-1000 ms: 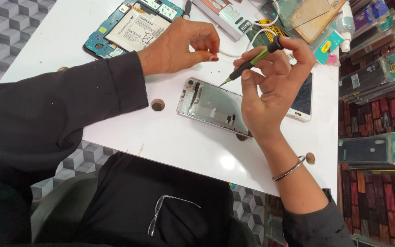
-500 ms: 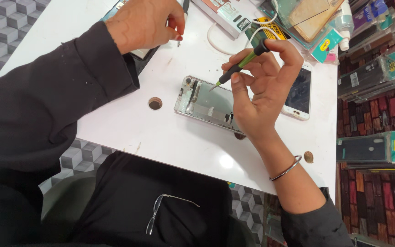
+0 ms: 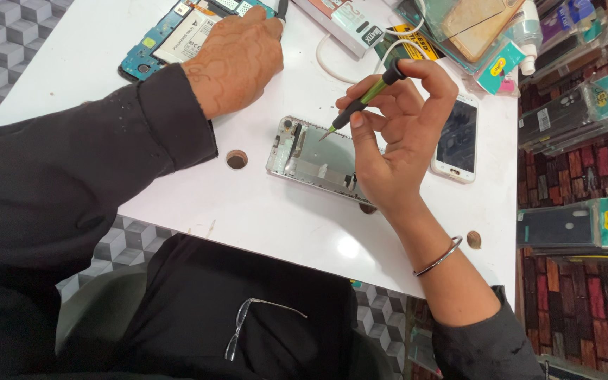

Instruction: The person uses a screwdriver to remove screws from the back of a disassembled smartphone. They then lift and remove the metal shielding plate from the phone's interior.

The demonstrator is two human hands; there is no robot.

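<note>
Gripping a green screwdriver [image 3: 369,98] in right hand [image 3: 395,141] above the phone frame [image 3: 314,158] mid-tabletop [image 3: 262,211]; resting left hand [image 3: 237,60], fingers curled, on opened phone [image 3: 170,43] near far edge.

Table: white flat tabletop [image 3: 262,211], round holes in it, one near the front edge [image 3: 236,160]
Phone: white-framed smartphone with dark screen [image 3: 457,137], flat, right part of table
Box: white rectangular carton [image 3: 343,24], far edge
Cable: white looped cord [image 3: 332,67], beside the carton
Packets: clear plastic sleeves holding phone cases [image 3: 571,116], stacked off the table's right side
Glasses: thin wire-framed spectacles [image 3: 251,324], hanging on black clothing
Bangle: thin silver metal bracelet [image 3: 438,257] on a wrist
Floor: grey cube-pattern tiles [image 3: 1,42], left
</note>
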